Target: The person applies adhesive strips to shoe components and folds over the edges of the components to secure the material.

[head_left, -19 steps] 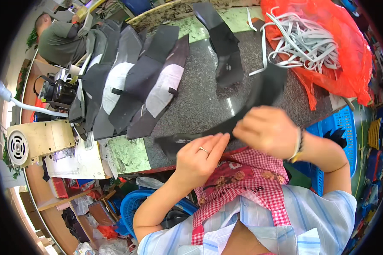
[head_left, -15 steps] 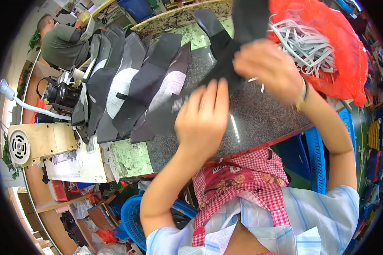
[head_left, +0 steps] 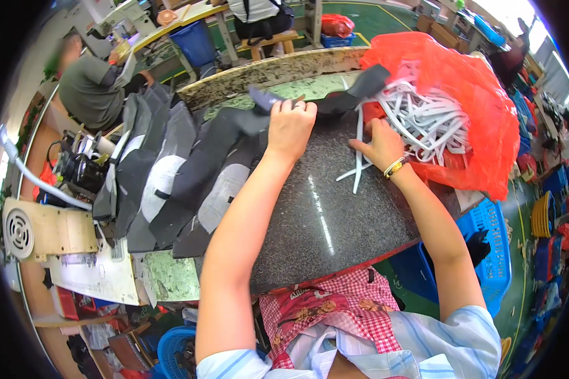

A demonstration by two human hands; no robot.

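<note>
My left hand (head_left: 292,128) is closed on a black fabric piece (head_left: 342,103), which stretches out to both sides of it and is smeared by motion. My right hand (head_left: 384,146) is open, thumb and fingers apart, at the left edge of a heap of white strips (head_left: 427,120). A few loose strips (head_left: 358,165) hang over the dark speckled worktop (head_left: 297,221) beside the right thumb. The heap lies in a red plastic bag (head_left: 496,142). Overlapping black fabric pieces with pale patches (head_left: 164,180) spread across the left part of the worktop.
A cream-coloured machine housing (head_left: 50,227) and a bent grey tube (head_left: 41,174) stand at the left. A raised worn ledge (head_left: 265,72) bounds the far side. Blue baskets (head_left: 490,252) sit below the near edge. Another person (head_left: 91,88) sits at the far left.
My left hand has moved away from me with the black fabric piece. My right hand has left the fabric and come down beside the white strips. The whole view has shifted.
</note>
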